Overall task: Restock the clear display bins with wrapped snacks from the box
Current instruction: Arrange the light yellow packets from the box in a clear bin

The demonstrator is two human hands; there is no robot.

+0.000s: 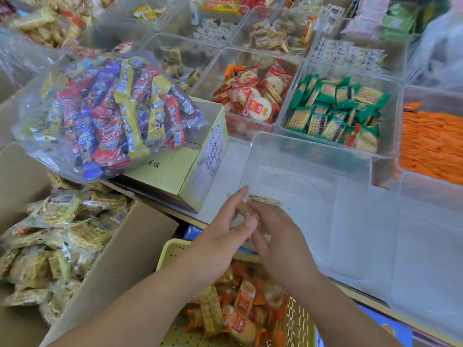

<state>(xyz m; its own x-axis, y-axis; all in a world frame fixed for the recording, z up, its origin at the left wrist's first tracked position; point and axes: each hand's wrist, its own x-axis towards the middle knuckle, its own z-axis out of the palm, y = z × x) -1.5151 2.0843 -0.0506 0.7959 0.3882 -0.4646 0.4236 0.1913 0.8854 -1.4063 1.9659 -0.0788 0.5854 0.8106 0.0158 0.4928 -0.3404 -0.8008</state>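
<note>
Seen from above, two bare forearms reached forward and met at the near left corner of an empty clear bin (pixel 308 150); between the palms was a small stack of wrapped snacks (pixel 264 200), pale and blurred, held just over that corner of the bin. The left hand (pixel 225 236) had its fingers almost straight along the stack, thumb pressed against it, pinching it; the right hand (pixel 278 239), back upward, had its fingers bent over the stack from the other side, gripping it. To the left stood an open cardboard box (pixel 130 246) heaped with pale yellow packets (pixel 62 234); under the forearms sat a yellow basket (pixel 304 319) holding orange-wrapped crackers. Behind the box, a clear bag of snack sticks (pixel 107 113) in red, purple and yellow lay on a small carton (pixel 180 169). Beyond the empty bin were a bin of round crackers (pixel 250 98), a bin of green packets (pixel 338 108) and, at the right, a bin of orange packets (pixel 431 146).
</note>
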